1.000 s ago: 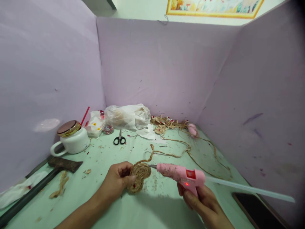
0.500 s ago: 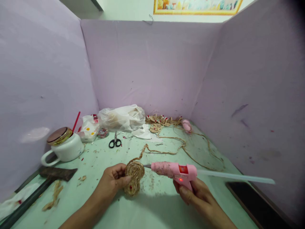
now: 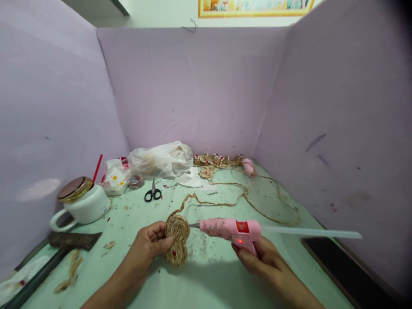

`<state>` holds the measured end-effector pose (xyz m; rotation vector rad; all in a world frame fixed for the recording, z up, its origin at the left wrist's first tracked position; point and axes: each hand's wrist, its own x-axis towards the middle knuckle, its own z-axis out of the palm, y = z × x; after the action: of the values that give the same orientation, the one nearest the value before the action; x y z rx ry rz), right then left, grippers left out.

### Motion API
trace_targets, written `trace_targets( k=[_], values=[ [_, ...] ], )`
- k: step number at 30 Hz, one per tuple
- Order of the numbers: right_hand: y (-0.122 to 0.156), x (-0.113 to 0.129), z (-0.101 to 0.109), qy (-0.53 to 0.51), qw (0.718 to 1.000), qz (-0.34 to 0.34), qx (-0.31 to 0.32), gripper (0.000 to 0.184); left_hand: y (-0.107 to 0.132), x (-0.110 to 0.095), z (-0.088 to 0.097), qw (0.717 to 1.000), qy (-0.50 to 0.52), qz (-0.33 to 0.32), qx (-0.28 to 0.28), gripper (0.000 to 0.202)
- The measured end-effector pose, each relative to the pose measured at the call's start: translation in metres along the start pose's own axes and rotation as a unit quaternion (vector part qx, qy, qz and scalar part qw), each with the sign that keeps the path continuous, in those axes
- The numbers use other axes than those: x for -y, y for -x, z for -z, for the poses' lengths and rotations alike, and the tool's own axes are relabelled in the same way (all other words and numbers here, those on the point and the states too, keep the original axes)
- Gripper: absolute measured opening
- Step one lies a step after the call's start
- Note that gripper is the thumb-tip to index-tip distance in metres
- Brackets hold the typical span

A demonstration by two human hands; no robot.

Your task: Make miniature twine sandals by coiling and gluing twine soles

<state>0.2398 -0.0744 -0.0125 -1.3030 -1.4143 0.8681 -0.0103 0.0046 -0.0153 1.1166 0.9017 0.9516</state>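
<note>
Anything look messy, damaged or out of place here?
Brownish residue cakes the front of the pink plastic glue gun, and tan fibre scraps litter the pale green tabletop beside the dark long-handled hammer: untidy, but nothing looks clearly broken.

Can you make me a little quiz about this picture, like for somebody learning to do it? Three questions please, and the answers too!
1. Pick one: What does the left hand hold?
A) a phone
B) a rope coil
C) a mug

2. True or false: The scissors are inside the mug.

3. Fill the gap: The light on the glue gun in the right hand glows ____.

Key:
1. B
2. False: the scissors lie on the table.
3. red
</note>
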Motion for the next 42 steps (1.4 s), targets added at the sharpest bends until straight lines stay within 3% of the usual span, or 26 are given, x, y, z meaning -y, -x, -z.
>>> trace_targets(
  k=[13, 25, 42],
  values=[
    [-0.0018, -0.0002, 0.0050, 0.010, 0.995, 0.022, 0.100, 0.029, 0.0006, -0.0019, -0.0018, 0.999, 0.030, 0.025, 0.000, 0.029],
    [-0.0014, 0.0021, 0.0018, -0.043, 0.995, -0.005, 0.086, 0.026, -0.0017, -0.0017, 0.0043, 0.996, 0.065, 0.058, 0.025, 0.029],
    [0.0014, 0.0029, 0.0011, 0.039, 0.996, -0.007, 0.081, 0.035, -0.0010, 0.0001, 0.0041, 0.994, 0.080, 0.069, 0.039, 0.028]
  ],
)
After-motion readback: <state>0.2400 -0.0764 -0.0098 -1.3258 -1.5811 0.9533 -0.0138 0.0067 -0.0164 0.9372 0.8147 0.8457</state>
